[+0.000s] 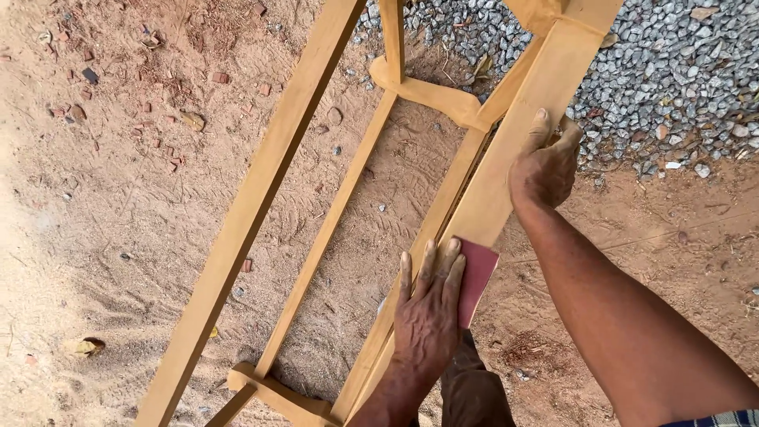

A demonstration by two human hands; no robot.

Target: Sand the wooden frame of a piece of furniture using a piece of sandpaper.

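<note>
Left hand [428,304] presses flat on red sandpaper [477,278] atop the pale wooden frame rail [506,170]; right hand [545,166] grips the rail's edge, sandy ground [111,221] open around.

A person's left hand [428,304] presses flat, fingers together, on a red sheet of sandpaper [477,278] laid against the broad rail [514,154] of a pale wooden frame [261,190], seen from above. The right hand [544,168] grips the same rail farther along, thumb on its top face and fingers wrapped over the outer edge. The frame stands on sandy ground [118,221] marked with tracks and scattered with brick fragments [217,77]; its long parallel members run diagonally, joined by curved cross pieces [427,93] at either end. A bed of grey gravel [680,71] lies beyond the rail at upper right.
</note>
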